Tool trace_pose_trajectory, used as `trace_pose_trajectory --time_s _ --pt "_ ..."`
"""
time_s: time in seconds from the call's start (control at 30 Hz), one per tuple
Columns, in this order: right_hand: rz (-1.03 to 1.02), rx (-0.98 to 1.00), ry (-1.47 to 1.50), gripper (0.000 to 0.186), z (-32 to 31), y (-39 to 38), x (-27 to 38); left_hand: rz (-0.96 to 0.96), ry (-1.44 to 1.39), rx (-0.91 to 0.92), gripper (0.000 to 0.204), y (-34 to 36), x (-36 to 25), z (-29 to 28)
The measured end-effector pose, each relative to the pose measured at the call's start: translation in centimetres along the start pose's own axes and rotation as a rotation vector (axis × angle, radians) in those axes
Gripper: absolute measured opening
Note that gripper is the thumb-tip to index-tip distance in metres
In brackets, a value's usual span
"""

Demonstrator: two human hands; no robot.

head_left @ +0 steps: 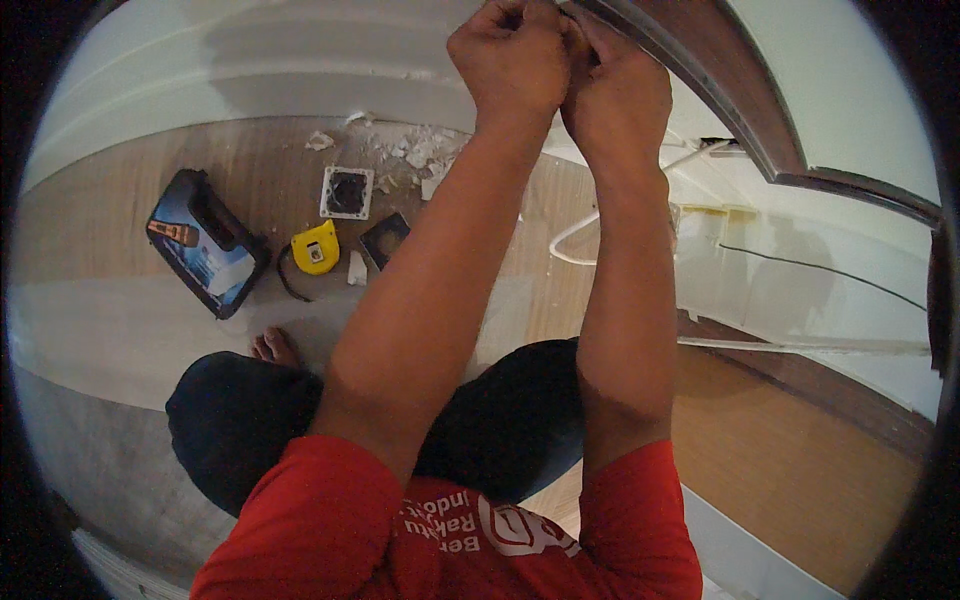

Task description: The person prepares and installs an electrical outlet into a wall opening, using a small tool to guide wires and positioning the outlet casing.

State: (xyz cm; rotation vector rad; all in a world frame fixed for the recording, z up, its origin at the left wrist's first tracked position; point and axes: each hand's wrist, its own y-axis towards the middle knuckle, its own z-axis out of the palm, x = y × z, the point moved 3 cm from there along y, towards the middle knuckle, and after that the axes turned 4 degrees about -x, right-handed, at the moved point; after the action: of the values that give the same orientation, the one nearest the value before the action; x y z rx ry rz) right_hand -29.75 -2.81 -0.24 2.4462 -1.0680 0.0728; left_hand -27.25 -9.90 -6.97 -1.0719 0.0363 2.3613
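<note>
Floor (100,310): pale, wood-look, strewn near the white wall (290,60) with plaster rubble (425,150), pieces too many to count. Lying on it: one black case (207,245) with a picture on its face, one yellow tape measure (315,248), one white-rimmed square box (347,193), one black square plate (385,240) beside my left forearm. One brown frame (745,75) runs from the top edge down toward the right. My two hands, left hand (525,65) and right hand (622,105), are raised together just beside it. Fingers curled nearly closed; whether they grip anything, I cannot tell.
</note>
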Motion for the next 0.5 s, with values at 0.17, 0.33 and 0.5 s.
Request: trace_pose_trajectory --time_s 0.17,0.33,0.5 --pt "-0.144 -0.122 0.066 0.021 0.2 -0.3 -0.7 -0.069 0.04 -0.02 0.021 -0.4 -0.4 0.5" --pt "-0.043 -0.055 0.153 0.026 0.5 -0.2 -1.5 -0.075 0.028 -0.034 0.02 -0.6 -0.7 0.8" --pt "-0.021 -0.066 0.14 0.024 1.2 -0.2 -1.7 -0.06 0.069 -0.113 0.018 -0.3 -0.8 0.7"
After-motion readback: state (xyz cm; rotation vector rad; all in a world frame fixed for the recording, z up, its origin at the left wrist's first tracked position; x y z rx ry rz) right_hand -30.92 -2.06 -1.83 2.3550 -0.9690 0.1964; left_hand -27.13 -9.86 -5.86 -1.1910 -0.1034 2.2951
